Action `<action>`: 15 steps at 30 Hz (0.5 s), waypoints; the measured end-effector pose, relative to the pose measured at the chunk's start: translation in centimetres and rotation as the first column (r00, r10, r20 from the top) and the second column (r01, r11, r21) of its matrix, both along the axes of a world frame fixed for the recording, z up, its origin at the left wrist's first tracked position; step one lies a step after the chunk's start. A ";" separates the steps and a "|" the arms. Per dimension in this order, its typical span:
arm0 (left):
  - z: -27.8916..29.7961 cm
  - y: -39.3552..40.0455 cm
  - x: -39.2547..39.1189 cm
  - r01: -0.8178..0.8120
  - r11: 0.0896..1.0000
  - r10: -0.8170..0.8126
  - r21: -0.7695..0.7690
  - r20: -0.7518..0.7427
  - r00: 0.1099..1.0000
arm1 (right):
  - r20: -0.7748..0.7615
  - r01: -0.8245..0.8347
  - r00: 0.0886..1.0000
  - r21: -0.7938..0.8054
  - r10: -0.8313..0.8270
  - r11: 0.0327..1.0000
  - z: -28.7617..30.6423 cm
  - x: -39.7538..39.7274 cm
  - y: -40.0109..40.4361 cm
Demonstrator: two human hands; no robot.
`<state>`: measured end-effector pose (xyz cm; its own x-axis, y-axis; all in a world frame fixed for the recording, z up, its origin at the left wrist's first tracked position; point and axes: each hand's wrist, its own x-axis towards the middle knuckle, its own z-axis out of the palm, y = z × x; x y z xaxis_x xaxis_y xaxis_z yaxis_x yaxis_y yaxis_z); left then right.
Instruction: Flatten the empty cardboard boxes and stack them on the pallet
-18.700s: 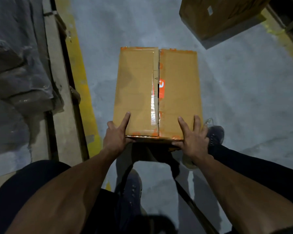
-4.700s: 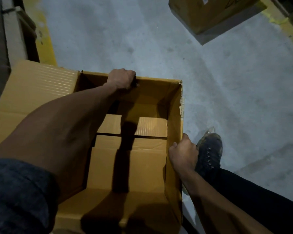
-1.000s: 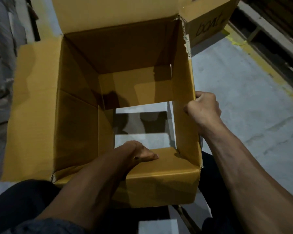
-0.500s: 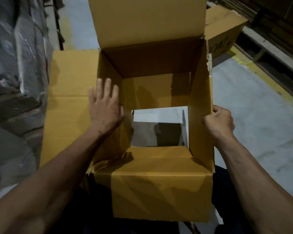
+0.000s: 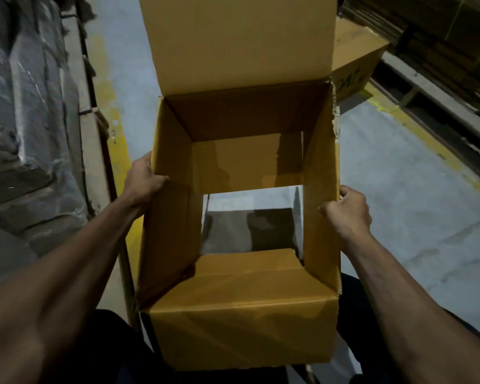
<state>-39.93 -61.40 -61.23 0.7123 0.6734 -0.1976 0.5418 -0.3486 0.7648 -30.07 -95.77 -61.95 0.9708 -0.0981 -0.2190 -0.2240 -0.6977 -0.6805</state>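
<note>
**Holding the opened box by both side walls**

Looking down from the head camera, I see the cardboard box (image 5: 241, 322) held up in front of me, between my two arms. It is open at top and bottom, so the grey floor (image 5: 416, 217) shows through the hole in the middle. My left hand (image 5: 142, 180) is the grip on the left wall: the thumb is curled over the upper edge to the inside, and the fingers are behind the wall, so I pinch the cardboard. My right hand (image 5: 348, 210) does the same on the right wall, with curled fingers closed round its edge. The box sits exactly between the two hands, touching both. The far flap (image 5: 239, 37) stands up, and the near flap hangs down toward my legs. Behind the box, on the floor, stands a second box (image 5: 355, 59) with dark writing. At left I see wrapped goods (image 5: 25, 120) beside a yellow floor line (image 5: 117, 151).
</note>
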 end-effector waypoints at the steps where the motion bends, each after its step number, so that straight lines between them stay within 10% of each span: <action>1: 0.0 -0.4 -0.1 0.029 0.999 -0.029 -0.032 0.015 0.999 | -0.005 0.019 1.000 -0.009 -0.019 1.000 0.0 0.2 0.0; 15: -1.3 -11.5 -2.4 0.662 0.749 -0.651 0.012 -0.169 0.740 | -0.169 0.313 0.945 0.216 -0.281 0.925 0.5 2.3 -1.4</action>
<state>-42.37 -72.88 -62.54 0.9495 0.0648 -0.3070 0.2610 -0.7062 0.6581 -27.82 -97.12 -61.47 0.8654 -0.3069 -0.3961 -0.4956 -0.4075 -0.7670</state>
